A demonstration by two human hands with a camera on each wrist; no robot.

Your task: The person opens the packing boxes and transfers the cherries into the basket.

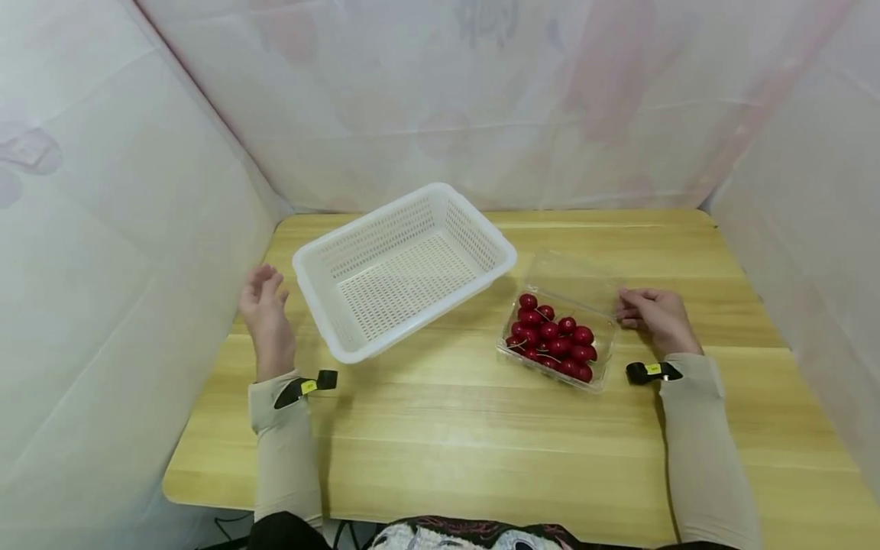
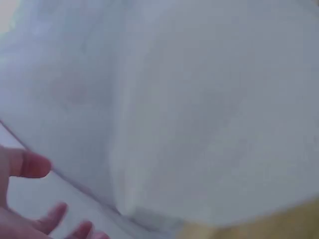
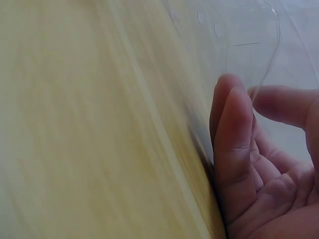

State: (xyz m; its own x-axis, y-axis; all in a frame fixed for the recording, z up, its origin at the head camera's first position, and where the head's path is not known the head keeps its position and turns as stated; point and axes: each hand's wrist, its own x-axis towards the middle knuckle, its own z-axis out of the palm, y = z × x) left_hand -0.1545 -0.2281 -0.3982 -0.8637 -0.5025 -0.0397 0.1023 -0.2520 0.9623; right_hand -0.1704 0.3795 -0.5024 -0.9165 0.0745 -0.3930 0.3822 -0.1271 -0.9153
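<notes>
Beige-sleeved left hand (image 1: 266, 325) is spreading fingers. White rectangular perforated plastic basket (image 1: 407, 287) is sitting on yellow wood-grain table (image 1: 447, 435). Clear plastic box (image 1: 602, 359), right of it, is holding round red cherries (image 1: 555, 336). Right hand (image 1: 655, 315) is pinching box's edge.

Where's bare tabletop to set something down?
Biggest patch: the near tabletop, between left sleeve and right sleeve, in front of white basket and clear box. Smaller one: far right corner, beyond the right hand. Crowded: around the box, its edge pinched by that hand; basket-box gap is narrow.
</notes>
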